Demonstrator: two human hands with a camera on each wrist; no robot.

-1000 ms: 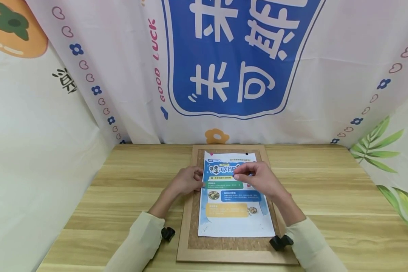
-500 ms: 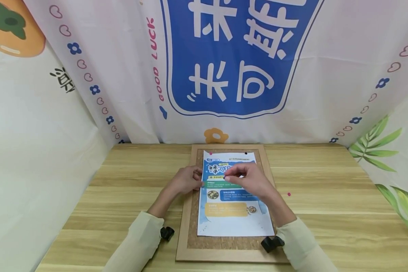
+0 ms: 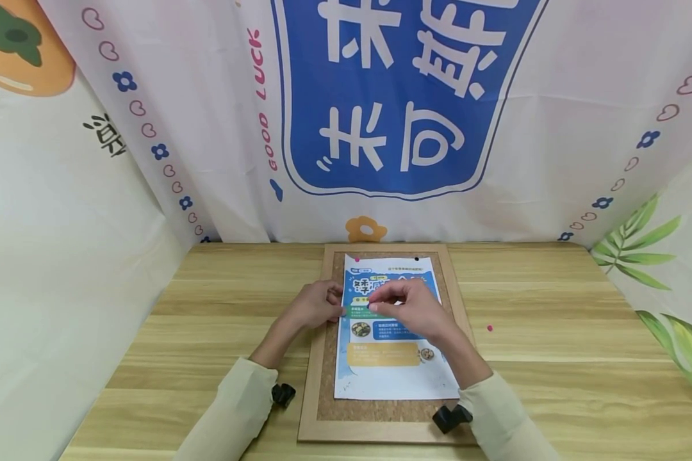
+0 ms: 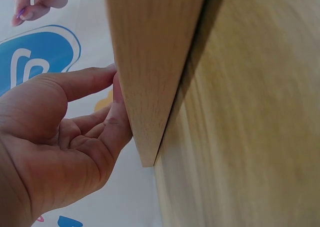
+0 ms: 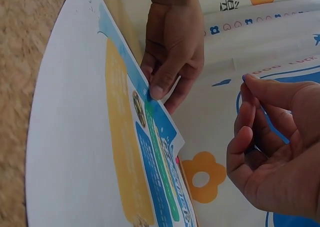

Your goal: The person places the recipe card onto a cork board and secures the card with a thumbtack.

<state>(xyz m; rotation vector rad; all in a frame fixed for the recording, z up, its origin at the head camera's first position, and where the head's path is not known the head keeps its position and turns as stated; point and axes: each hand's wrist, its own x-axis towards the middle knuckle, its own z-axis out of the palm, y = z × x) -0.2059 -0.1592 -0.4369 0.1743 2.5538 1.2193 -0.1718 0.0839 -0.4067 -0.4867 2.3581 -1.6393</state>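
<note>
A printed sheet of paper lies on a wood-framed cork board. A pink pushpin and a black pushpin sit at its top corners. At the sheet's left edge, my left hand pinches the margin, thumb on the print and fingers curled beside the frame; the left wrist view shows this hand against the wooden frame. Over the sheet's upper middle, my right hand pinches a small blue pushpin between thumb and index fingertips, raised off the paper in the right wrist view.
Another pink pushpin lies on the wooden table, right of the board. A printed cloth hangs behind the table's back edge, with white cloth at both sides. A black wrist strap overlaps the board's lower right.
My right hand has moved left across the sheet, still pinching the blue pushpin. The pink pushpin on the table has come out from behind the right forearm. My left hand stays put.
</note>
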